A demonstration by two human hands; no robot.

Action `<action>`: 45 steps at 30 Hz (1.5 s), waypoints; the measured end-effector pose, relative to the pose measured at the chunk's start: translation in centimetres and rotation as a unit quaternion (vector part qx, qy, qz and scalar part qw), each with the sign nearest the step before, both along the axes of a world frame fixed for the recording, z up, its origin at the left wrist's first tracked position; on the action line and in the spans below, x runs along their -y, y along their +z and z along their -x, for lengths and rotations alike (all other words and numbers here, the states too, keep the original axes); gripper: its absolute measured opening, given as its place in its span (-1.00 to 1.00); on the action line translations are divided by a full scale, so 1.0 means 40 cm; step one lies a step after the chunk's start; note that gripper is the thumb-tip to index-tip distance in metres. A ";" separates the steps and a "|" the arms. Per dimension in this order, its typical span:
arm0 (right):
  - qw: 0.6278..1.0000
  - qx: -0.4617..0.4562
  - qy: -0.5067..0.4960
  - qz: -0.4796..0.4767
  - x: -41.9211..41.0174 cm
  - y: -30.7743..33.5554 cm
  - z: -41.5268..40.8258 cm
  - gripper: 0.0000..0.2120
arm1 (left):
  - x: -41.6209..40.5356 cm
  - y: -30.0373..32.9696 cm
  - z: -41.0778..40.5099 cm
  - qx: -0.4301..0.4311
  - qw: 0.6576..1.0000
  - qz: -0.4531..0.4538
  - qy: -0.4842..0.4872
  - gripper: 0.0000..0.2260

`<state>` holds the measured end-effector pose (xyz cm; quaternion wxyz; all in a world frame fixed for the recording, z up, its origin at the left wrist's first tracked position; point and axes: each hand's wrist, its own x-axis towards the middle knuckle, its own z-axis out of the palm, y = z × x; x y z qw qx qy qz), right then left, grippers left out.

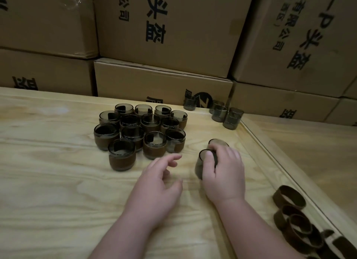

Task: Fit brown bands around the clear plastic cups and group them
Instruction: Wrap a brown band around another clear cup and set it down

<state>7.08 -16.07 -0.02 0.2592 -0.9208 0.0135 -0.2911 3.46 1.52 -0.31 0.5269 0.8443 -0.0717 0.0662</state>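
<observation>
Gripping two bare cups (204,162) at once with the right hand (224,173), fingers (211,152) hooked over both rims; left hand (156,183) hovering loose, fingers spread, holding nothing. Risk of one cup slipping or tipping from so shallow a hold, or knocking the banded group (141,131) just left of the fingers. Open surface (58,181) nearer and leftward; raised edge (274,162) close on the right, loose bands (293,218) beyond it, more bare cups (226,113) farther off.
</observation>
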 end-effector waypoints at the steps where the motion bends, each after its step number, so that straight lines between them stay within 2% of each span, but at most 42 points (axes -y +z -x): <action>1: 1.000 0.014 0.014 -0.023 -0.008 -0.002 0.027 -0.48 | 0.001 0.002 0.003 0.001 0.999 -0.036 -0.021 -0.45; 4: 0.992 0.068 0.035 -0.103 -0.030 -0.012 0.103 -0.52 | 0.008 0.011 0.020 0.008 0.993 -0.091 -0.072 -0.18; 6: 0.985 0.095 0.031 -0.140 -0.040 -0.018 0.134 -0.56 | 0.014 0.014 0.026 0.009 0.989 -0.110 -0.094 -0.12; 9: 0.983 0.090 -0.012 -0.157 -0.037 -0.017 0.149 -0.60 | 0.021 0.013 0.030 0.007 0.989 -0.107 -0.097 -0.15; 14: 0.984 0.011 -0.082 -0.160 -0.023 0.001 0.113 -0.64 | 0.022 0.005 0.025 0.018 0.991 -0.088 -0.100 -0.32; 17: 0.988 0.004 -0.092 -0.126 -0.032 0.012 0.094 -0.78 | 0.022 -0.004 0.020 0.013 0.997 -0.036 -0.073 -0.38; 20: 0.985 0.105 0.009 -0.140 -0.050 0.016 0.105 -0.72 | 0.021 -0.006 0.011 0.007 0.998 0.060 -0.030 -0.43; 22: 0.968 0.122 0.118 -0.184 -0.068 0.012 0.114 -0.65 | 0.018 -0.003 0.006 0.029 0.995 0.098 -0.010 -0.43; 24: 0.948 0.061 0.211 -0.231 -0.084 0.005 0.120 -0.55 | 0.013 -0.002 0.006 0.058 0.990 0.129 0.002 -0.41; 27: 0.916 -0.060 0.256 -0.302 -0.094 -0.007 0.117 -0.37 | 0.007 -0.010 0.005 0.072 0.986 0.150 0.003 -0.34; 29: 0.898 -0.099 0.263 -0.340 -0.091 -0.016 0.108 -0.35 | 0.007 -0.016 0.001 0.077 0.987 0.140 -0.006 -0.30; 32: 0.882 -0.122 0.277 -0.361 -0.087 -0.022 0.096 -0.53 | 0.006 -0.020 -0.003 0.075 0.990 0.121 -0.019 -0.26; 33: 0.879 -0.121 0.276 -0.369 -0.087 -0.021 0.094 -0.55 | 0.007 -0.021 -0.003 0.076 0.990 0.116 -0.019 -0.25; 38: 0.881 -0.083 0.234 -0.402 -0.091 -0.018 0.087 -0.41 | 0.015 -0.018 0.006 0.115 0.992 0.049 -0.026 -0.27; 41: 0.873 -0.072 0.201 -0.438 -0.089 -0.025 0.079 -0.45 | 0.019 -0.015 0.013 0.127 0.991 0.026 -0.041 -0.32; 45: 0.867 -0.055 0.179 -0.461 -0.087 -0.018 0.077 -0.55 | 0.024 -0.010 0.018 0.144 0.989 -0.005 -0.040 -0.23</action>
